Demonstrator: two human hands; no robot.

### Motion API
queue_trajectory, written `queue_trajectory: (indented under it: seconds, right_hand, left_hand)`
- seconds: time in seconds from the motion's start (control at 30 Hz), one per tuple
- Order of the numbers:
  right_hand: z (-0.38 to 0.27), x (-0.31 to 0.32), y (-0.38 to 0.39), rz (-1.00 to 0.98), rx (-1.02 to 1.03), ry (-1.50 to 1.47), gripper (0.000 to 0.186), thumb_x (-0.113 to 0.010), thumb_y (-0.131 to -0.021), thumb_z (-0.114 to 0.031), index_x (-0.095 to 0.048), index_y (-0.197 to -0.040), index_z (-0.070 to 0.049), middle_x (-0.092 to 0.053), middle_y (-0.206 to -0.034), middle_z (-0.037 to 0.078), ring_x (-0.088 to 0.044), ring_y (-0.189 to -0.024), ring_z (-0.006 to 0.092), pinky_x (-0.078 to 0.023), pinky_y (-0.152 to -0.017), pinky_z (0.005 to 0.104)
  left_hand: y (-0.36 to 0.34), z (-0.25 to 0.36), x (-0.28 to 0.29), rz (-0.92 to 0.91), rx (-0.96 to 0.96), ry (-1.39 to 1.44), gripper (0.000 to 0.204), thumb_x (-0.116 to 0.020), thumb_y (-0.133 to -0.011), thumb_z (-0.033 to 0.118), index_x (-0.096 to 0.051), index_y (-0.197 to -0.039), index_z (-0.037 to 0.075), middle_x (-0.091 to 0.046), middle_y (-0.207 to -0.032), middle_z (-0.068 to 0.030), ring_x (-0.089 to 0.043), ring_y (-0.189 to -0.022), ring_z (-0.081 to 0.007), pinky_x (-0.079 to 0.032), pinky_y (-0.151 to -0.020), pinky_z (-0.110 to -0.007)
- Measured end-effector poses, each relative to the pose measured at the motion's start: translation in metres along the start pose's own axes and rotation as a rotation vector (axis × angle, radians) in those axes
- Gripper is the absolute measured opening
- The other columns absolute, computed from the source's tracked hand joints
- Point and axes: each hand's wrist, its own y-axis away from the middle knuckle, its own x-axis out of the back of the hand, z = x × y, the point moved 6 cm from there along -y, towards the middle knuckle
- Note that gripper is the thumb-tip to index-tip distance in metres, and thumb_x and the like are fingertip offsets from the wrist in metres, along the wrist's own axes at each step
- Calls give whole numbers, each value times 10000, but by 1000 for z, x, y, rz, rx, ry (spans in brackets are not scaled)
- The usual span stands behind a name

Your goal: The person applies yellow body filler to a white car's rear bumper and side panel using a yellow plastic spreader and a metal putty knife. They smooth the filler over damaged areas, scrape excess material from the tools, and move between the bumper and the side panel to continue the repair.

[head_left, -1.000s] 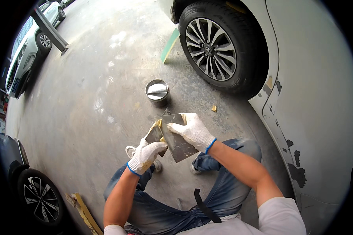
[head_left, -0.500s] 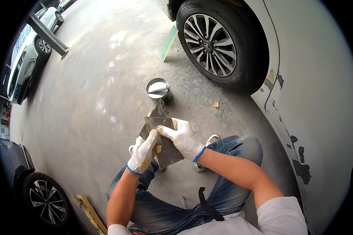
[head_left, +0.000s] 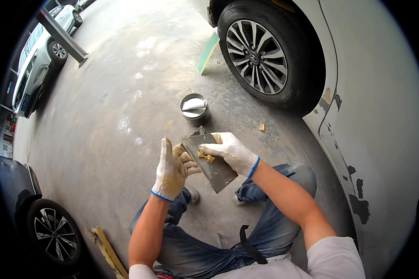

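Note:
White knit gloves with blue cuffs cover both hands. My right hand [head_left: 233, 152] grips a flat metal putty spreader [head_left: 219, 174], thumb on top and the other fingers hidden beneath. Yellowish, crumbly lumps of putty [head_left: 208, 158] lie on its face near the thumb. A darker metal corner [head_left: 199, 131] sticks out beyond the far edge; whether it belongs to a second spreader I cannot tell. Beside the plate's left edge, my left hand [head_left: 170, 169] is open, thumb raised and stained fingers apart, fingertips close to the metal. An open-topped metal can [head_left: 194, 107] stands just beyond.
At right is a pale car body [head_left: 372, 116] with chipped paint patches and a wheel [head_left: 257, 56]. A green sheet [head_left: 208, 53] leans by the tyre. A yellow scrap [head_left: 262, 127] lies on the floor. Lower left are a dark car's wheel [head_left: 55, 234] and a yellow bar [head_left: 108, 253].
My left hand has let go of the metal plates and opened out to the left. The right hand has shifted slightly right with the spreader, whose putty lumps now show.

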Motion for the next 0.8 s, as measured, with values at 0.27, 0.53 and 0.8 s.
queue_trajectory:
  seconds: [0.27,0.53,0.8]
  right_hand:
    - [0,-7,5,-160,-59,-55,261,-725,-890,-149,-667,-1074,26,-694,-931,50,-636,-809,75,-525,-734,233]
    - [-19,-8,15,-213,17,-47,249,-706,-879,-146,-644,-1066,6,-694,-917,62,-657,-775,102,-548,-705,250]
    - [-1,15,0,365,250,-231,148,-686,-919,-149,-651,-1013,-40,-689,-915,39,-655,-765,100,-552,-681,258]
  left_hand:
    - [6,0,-13,-95,167,-34,760,-349,-995,652,-469,-1377,6,-653,-1212,-198,-707,-960,-277,-589,-845,-433]
    - [8,9,1,18,173,-12,369,-602,-956,254,-558,-1225,5,-670,-1096,-122,-690,-891,-211,-585,-790,-376]
    - [-4,20,1,343,-374,-26,290,-611,-922,80,-573,-1199,5,-652,-995,-60,-622,-811,-133,-525,-702,-271]
